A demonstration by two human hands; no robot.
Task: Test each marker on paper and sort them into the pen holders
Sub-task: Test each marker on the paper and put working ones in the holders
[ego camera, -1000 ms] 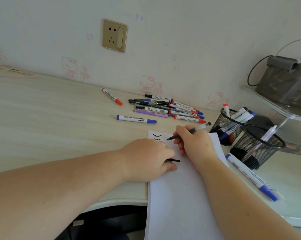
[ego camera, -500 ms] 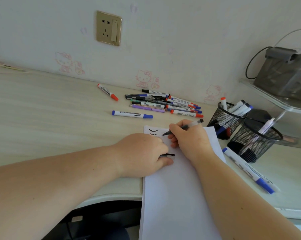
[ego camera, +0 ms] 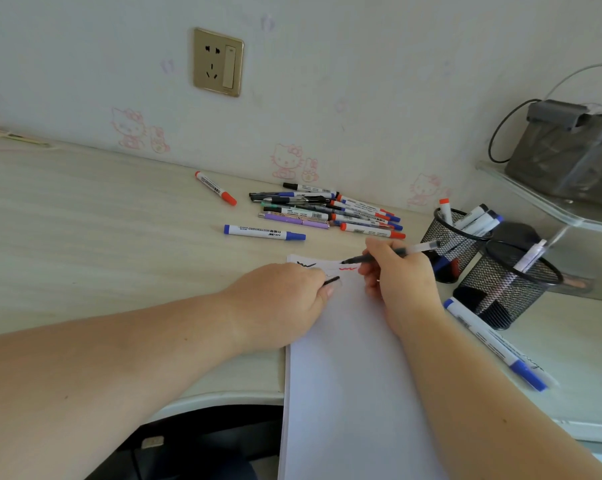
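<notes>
Head view: nearest you, the paper (ego camera: 355,375) hangs over the desk (ego camera: 84,220) edge and runs away from you between your two forearms. Your left hand (ego camera: 285,299) rests on its far left part, grip curled round a small black cap (ego camera: 331,280) that sticks out by the thumb. Your right hand (ego camera: 400,275) pinches a black pen (ego camera: 389,253), tip pointing left, at or just above the sheet; you cannot tell which. Just beside the tip lies a red squiggle (ego camera: 348,268), and a black squiggle (ego camera: 305,264) sits at the far left corner, partly hidden by your left knuckles.

To the right of your right forearm a blue-capped marker (ego camera: 493,344) lies loose on the desk, touching or just beside the near holder (ego camera: 504,289). That mesh holder has one light pen in it. The far holder (ego camera: 455,244) stands just behind it, touching, with several markers, and your right hand covers part of its lower left side.

Further off, a lone blue marker (ego camera: 264,232) lies apart from the pile (ego camera: 327,211) of pens and markers near the wall. A red marker (ego camera: 215,188) lies left of the pile. Above is a wall socket (ego camera: 218,62); at far right a grey bag (ego camera: 566,157) sits on a clear shelf (ego camera: 549,202).
</notes>
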